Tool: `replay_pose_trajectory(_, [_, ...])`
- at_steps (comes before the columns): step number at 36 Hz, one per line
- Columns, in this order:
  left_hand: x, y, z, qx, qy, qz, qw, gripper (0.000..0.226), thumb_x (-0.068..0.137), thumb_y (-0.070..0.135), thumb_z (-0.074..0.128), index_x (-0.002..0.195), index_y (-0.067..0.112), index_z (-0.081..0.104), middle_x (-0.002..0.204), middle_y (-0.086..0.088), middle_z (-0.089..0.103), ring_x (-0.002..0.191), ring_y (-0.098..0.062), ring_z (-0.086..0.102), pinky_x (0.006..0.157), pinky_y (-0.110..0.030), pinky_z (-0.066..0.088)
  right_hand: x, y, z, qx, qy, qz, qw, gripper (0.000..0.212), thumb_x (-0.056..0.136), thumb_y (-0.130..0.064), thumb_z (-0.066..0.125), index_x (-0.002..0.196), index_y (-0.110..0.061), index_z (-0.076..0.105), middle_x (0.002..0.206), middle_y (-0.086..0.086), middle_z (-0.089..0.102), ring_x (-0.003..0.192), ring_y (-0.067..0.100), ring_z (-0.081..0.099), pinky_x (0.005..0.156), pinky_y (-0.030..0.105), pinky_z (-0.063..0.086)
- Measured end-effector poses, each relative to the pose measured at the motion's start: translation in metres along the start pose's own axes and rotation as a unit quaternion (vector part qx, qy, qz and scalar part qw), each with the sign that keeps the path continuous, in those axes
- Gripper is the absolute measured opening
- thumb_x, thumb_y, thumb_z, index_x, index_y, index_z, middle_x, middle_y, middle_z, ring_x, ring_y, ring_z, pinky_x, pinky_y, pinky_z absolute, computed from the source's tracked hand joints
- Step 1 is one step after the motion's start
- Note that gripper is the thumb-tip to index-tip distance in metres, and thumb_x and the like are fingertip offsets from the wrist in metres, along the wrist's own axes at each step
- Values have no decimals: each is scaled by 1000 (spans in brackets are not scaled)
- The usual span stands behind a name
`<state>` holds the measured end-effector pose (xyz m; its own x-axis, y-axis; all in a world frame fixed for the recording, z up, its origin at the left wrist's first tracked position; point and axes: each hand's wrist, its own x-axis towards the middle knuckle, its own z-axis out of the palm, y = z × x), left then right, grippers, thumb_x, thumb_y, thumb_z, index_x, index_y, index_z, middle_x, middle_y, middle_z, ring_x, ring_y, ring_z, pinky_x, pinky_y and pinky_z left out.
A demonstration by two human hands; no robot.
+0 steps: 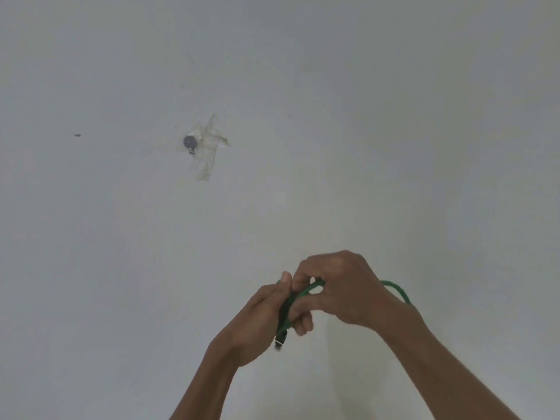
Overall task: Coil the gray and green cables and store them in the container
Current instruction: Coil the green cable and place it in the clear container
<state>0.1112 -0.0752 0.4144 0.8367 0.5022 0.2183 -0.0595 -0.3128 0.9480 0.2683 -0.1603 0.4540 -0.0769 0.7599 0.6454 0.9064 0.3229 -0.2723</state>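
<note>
Both hands hold the green cable (397, 290) in front of a pale wall. My left hand (260, 316) grips a bundle of its strands, and a dark plug (280, 341) sticks out below the fist. My right hand (339, 286) pinches a strand just right of the left thumb. A green loop arcs out behind the right wrist. The gray cable and the container are out of view.
A small gray round fitting (190, 142) under yellowed clear tape (206, 153) sits on the wall at upper left of centre. A tiny dark mark (77, 135) lies further left. A faint wall corner runs down the right side.
</note>
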Motion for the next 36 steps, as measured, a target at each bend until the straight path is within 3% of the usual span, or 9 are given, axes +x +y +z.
replay_pose_trajectory(5, [-4, 4, 9, -107, -19, -68, 992, 75, 98, 64, 18, 83, 9, 66, 59, -11, 53, 55, -20, 47, 66, -37, 39, 14, 5, -9, 233, -39, 44, 971, 28, 54, -11, 95, 71, -13, 73, 65, -5, 70, 57, 5, 57, 53, 19, 42])
replay_pose_trajectory(11, [-8, 7, 24, -225, -66, -73, 969, 79, 95, 71, 20, 83, 4, 61, 52, -8, 38, 49, -20, 31, 59, -34, 40, 17, 20, -1, 387, -55, 91, 916, 24, 59, 4, 89, 74, -1, 71, 72, 17, 69, 67, 29, 65, 68, 43, 54])
replay_pose_trajectory(14, [-10, 7, 28, -286, -77, -47, 954, 67, 96, 64, 32, 91, 4, 61, 54, -7, 44, 51, -20, 33, 61, -34, 42, 9, 27, 18, 464, -45, 116, 877, 15, 74, -9, 83, 83, -2, 74, 78, 18, 69, 75, 30, 61, 73, 43, 48])
replay_pose_trajectory(18, [-11, 9, 29, -311, -84, 19, 946, 34, 96, 34, 57, 96, 1, 64, 57, -9, 49, 54, -20, 46, 64, -33, 48, -13, 22, 40, 537, -55, 164, 826, 26, 85, -34, 71, 93, -10, 77, 82, 5, 74, 82, 21, 69, 78, 35, 54])
replay_pose_trajectory(21, [-7, 13, 28, -297, -47, 43, 953, 24, 95, 23, 56, 96, 1, 67, 59, -10, 53, 61, -24, 53, 67, -31, 51, -31, 11, 57, 569, -63, 195, 796, 40, 70, -60, 74, 64, -22, 67, 64, 4, 59, 68, 21, 56, 66, 30, 45])
replay_pose_trajectory(23, [-2, 17, 23, -297, -17, 51, 953, 25, 95, 21, 53, 100, -1, 64, 62, -10, 55, 64, -24, 56, 66, -30, 53, -40, 6, 67, 535, -23, 223, 815, 33, 84, -39, 69, 58, -21, 59, 59, 2, 52, 61, 20, 44, 60, 34, 39])
replay_pose_trajectory(26, [5, 17, 15, -302, 11, 63, 951, 29, 94, 23, 53, 108, -1, 60, 68, -11, 55, 67, -23, 55, 65, -29, 55, -50, 0, 79, 519, 20, 251, 817, 34, 96, -3, 41, 73, -12, 65, 66, 8, 61, 53, 18, 36, 51, 30, 33])
replay_pose_trajectory(32, [15, 16, 12, -280, 21, 84, 956, 29, 95, 22, 52, 108, -3, 61, 76, -11, 63, 71, -21, 61, 84, -32, 54, -57, -10, 82, 533, 90, 271, 796, 42, 100, 3, 44, 83, -20, 76, 69, 14, 67, 43, 14, 38, 42, 23, 32])
replay_pose_trajectory(36, [20, 17, 15, -302, 35, 107, 947, 25, 95, 20, 51, 102, 0, 63, 77, -11, 64, 68, -20, 61, 83, -32, 55, -59, -12, 83, 572, 106, 290, 760, 27, 98, -6, 53, 94, -14, 78, 71, 18, 68, 40, 14, 39, 43, 24, 35])
